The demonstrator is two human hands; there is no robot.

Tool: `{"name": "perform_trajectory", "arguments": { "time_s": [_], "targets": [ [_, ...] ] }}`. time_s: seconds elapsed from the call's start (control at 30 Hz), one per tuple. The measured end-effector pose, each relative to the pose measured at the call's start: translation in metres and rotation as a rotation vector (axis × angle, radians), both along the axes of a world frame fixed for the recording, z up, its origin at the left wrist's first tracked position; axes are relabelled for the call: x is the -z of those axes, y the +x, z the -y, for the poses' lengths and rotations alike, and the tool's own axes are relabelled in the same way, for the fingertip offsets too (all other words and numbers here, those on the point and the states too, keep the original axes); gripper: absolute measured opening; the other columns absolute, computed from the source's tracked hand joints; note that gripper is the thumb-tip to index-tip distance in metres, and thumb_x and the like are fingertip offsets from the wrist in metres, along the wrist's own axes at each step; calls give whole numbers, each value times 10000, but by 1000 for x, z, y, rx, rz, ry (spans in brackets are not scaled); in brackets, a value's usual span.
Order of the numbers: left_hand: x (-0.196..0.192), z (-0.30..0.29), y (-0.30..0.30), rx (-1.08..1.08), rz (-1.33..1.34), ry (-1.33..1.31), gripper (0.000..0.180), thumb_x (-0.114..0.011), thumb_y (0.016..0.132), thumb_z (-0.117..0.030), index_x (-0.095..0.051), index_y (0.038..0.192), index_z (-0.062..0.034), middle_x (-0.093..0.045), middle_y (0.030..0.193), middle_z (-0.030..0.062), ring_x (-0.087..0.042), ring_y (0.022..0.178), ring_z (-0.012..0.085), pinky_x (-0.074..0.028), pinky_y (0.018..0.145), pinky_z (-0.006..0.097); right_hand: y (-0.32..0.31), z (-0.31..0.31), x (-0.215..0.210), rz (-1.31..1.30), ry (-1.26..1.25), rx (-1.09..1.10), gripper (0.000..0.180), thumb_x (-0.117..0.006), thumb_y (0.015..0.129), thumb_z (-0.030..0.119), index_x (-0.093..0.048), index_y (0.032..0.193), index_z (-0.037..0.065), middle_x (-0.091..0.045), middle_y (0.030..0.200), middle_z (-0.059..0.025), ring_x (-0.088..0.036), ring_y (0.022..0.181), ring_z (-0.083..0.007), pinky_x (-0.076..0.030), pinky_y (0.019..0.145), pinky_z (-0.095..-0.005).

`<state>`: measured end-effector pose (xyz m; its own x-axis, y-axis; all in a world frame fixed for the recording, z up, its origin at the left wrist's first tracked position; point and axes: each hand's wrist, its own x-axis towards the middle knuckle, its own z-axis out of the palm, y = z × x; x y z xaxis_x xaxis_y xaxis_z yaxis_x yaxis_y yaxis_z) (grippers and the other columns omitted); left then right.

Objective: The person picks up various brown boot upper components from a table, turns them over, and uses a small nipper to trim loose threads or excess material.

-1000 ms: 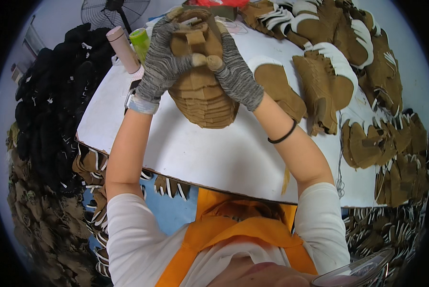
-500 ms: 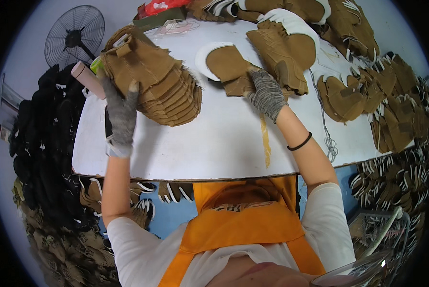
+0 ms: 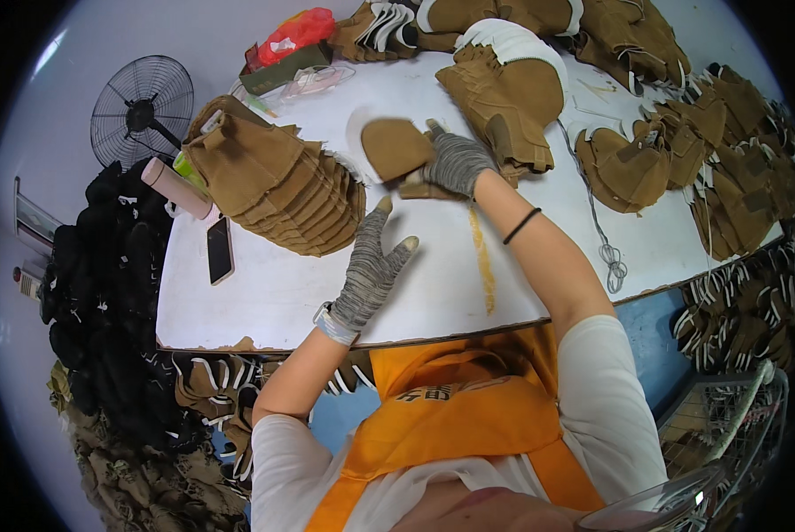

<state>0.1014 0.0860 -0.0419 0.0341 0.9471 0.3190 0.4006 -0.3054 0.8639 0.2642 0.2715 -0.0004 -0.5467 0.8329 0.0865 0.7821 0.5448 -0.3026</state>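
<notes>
A brown suede-like boot piece with a white edge (image 3: 395,149) is at the middle of the white table (image 3: 300,306), slightly blurred. My right hand (image 3: 458,163), in a grey knit glove, grips its right side; some fingers are hidden. A flat brown strip (image 3: 428,190) shows below it. My left hand (image 3: 372,273), gloved alike, hovers over the table near this piece, thumb and fingers spread, holding nothing. To its upper left lies an overlapping stack of brown pieces (image 3: 278,182). Beyond my right hand sits another brown stack with white lining (image 3: 504,97).
A phone (image 3: 221,251), a pink tumbler (image 3: 176,188) and a fan (image 3: 140,115) are at the left. A green box with a red bag (image 3: 286,66) stands at the back. More brown pieces (image 3: 623,168) and a grey cord (image 3: 612,257) lie at the right.
My left hand has left the brown stack and moved right toward the middle. My right hand and the white-edged piece have shifted slightly left. The view has moved too.
</notes>
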Motion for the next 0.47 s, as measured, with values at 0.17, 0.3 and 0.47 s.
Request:
{"name": "perform_trajectory", "arguments": {
  "time_s": [0.17, 0.3, 0.47],
  "targets": [
    [13, -9, 6, -188, -34, -7, 910, -744, 827, -293, -185, 1465, 37, -291, 1470, 234, -253, 1389, 334, -214, 1141, 424, 41, 35, -24, -471, -163, 100, 803, -762, 715, 521, -533, 1233, -47, -642, 1092, -201, -640, 988, -282, -510, 886, -350],
    [-47, -17, 14, -166, -294, 424, 944, -771, 772, -403, -263, 1443, 24, -310, 1462, 241, -256, 1385, 364, -223, 1134, 428, 74, 76, -34, -988, -302, 22, 702, -720, 777, 508, -565, 1148, -68, -641, 1055, -164, -634, 978, -249, -517, 824, -357],
    [-100, -34, 27, 299, -97, -337, 852, -731, 797, -473, -341, 1442, -76, -361, 1468, 170, -287, 1395, 334, -270, 1116, 434, 80, 95, -48, -904, -232, 28, 683, -769, 761, 437, -520, 1248, 30, -651, 1057, -112, -630, 981, -237, -530, 862, -333]
  ]
}}
